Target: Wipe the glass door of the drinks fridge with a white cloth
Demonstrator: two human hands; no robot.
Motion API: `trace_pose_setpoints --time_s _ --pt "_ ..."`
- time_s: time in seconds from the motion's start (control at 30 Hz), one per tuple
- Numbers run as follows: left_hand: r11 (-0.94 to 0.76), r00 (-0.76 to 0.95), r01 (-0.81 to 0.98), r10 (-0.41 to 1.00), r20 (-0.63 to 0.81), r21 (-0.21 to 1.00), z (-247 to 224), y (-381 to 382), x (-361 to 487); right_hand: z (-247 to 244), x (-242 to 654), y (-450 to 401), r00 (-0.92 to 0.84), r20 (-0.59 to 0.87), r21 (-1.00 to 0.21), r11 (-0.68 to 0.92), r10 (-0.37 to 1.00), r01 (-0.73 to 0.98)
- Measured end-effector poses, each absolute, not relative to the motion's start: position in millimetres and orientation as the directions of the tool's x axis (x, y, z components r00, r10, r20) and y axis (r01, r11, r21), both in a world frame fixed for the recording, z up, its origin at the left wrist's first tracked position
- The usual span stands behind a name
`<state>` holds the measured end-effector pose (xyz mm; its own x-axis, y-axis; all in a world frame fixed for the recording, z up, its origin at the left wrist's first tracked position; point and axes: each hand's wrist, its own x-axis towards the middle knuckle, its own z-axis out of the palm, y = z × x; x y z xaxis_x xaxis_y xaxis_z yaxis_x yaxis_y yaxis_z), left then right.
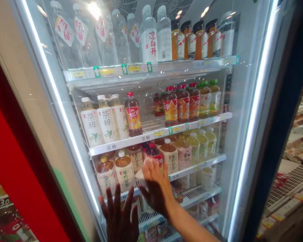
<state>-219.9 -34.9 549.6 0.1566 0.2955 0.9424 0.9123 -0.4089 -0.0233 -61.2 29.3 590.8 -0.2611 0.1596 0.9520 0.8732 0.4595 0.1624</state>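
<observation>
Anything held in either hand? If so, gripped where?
Left hand: nothing, fingers spread at the fridge's glass door. Right hand: can't tell; a pale patch by its fingers may be cloth or glare.

Top-shelf bottled water (148, 45), red panel (27, 161), packaged food (296, 148) at right

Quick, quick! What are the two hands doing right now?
Left hand: open, fingers spread, holding nothing.
Right hand: fingers spread on a pale cloth; cannot tell if it grips it.
</observation>
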Motion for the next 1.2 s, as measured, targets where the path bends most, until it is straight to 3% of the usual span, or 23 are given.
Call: trace_pose_setpoints --time_s 0.1,0.13,0.2,0.27,0.33,0.37,0.47,0.5,0.57,0.67,0.7,0.77,0.87,0.9,1.07,1.13,1.2 --pt "-0.401 0.11 0.916 0.29 0.951 0.016 548.4 -34.5 -217.7 613.6 -60.8 39.1 -0.024 0.973 -0.069 0.387 0.23 0.919" --pt "-0.393 0.096 0.919 0.29 0.952 0.027 547.5 -34.6 -216.2 613.8 -62.5 39.5 -0.025 0.972 -0.073 0.399 0.235 0.914" --pt "-0.37 0.078 0.928 0.289 0.954 0.036 544.5 -34.8 -214.5 600.6 -66.5 35.8 -0.199 0.958 0.082 0.469 0.206 0.879" --pt "-0.354 0.077 0.935 0.281 0.957 0.029 540.8 -34.6 -214.7 586.5 -64.9 31.6 -0.455 0.883 0.339 0.511 0.117 0.79" --pt "-0.353 0.097 0.936 0.273 0.957 0.006 538.8 -33.4 -214.1 593.5 -53.5 33.2 -0.562 0.824 0.46 0.491 0.074 0.74" --pt "-0.354 0.103 0.935 0.267 0.958 -0.002 539.0 -32.3 -212.4 606.0 -44.4 36.5 -0.531 0.843 0.434 0.468 0.091 0.77" --pt "-0.355 0.1 0.935 0.248 0.964 -0.006 545.2 -27.5 -198.3 645.1 -11.9 48.5 -0.258 0.948 0.164 0.406 0.189 0.899" --pt "-0.351 0.098 0.936 0.246 0.964 -0.005 548.3 -25.4 -191.2 646.8 -1.1 50.8 -0.221 0.955 0.126 0.403 0.198 0.906" --pt "-0.337 0.117 0.941 0.248 0.962 -0.027 554.4 -20.6 -175.1 626.0 21.2 51.9 -0.342 0.927 0.239 0.459 0.156 0.856" --pt "-0.308 0.158 0.949 0.259 0.953 -0.074 561.6 -11.9 -148.8 577.2 64.9 55.0 -0.724 0.69 0.603 0.535 0.023 0.592" --pt "-0.304 0.169 0.949 0.262 0.95 -0.084 563.7 -8.5 -139.0 570.6 83.7 58.9 -0.74 0.671 0.61 0.535 0.045 0.585" --pt "-0.308 0.184 0.946 0.265 0.946 -0.098 567.8 -1.2 -116.6 577.8 124.7 70.7 -0.664 0.739 0.529 0.51 0.117 0.678" --pt "-0.331 0.218 0.936 0.271 0.938 -0.122 573.4 9.4 -76.5 596.8 179.0 88.5 -0.348 0.911 0.228 0.43 0.223 0.873" --pt "-0.34 0.228 0.932 0.275 0.934 -0.127 574.7 12.5 -62.6 592.6 192.7 91.9 -0.308 0.926 0.194 0.426 0.219 0.884" --pt "-0.405 0.282 0.901 0.27 0.921 -0.157 577.2 24.6 -3.7 526.5 249.6 100.1 -0.668 0.742 0.522 0.577 0.055 0.628" --pt "-0.419 0.263 0.898 0.265 0.928 -0.134 578.8 28.5 14.2 534.2 278.3 112.1 -0.621 0.78 0.488 0.552 0.073 0.677" --pt "-0.418 0.221 0.903 0.257 0.941 -0.098 580.2 31.0 29.6 562.3 305.8 127.0 -0.427 0.895 0.322 0.472 0.131 0.82"
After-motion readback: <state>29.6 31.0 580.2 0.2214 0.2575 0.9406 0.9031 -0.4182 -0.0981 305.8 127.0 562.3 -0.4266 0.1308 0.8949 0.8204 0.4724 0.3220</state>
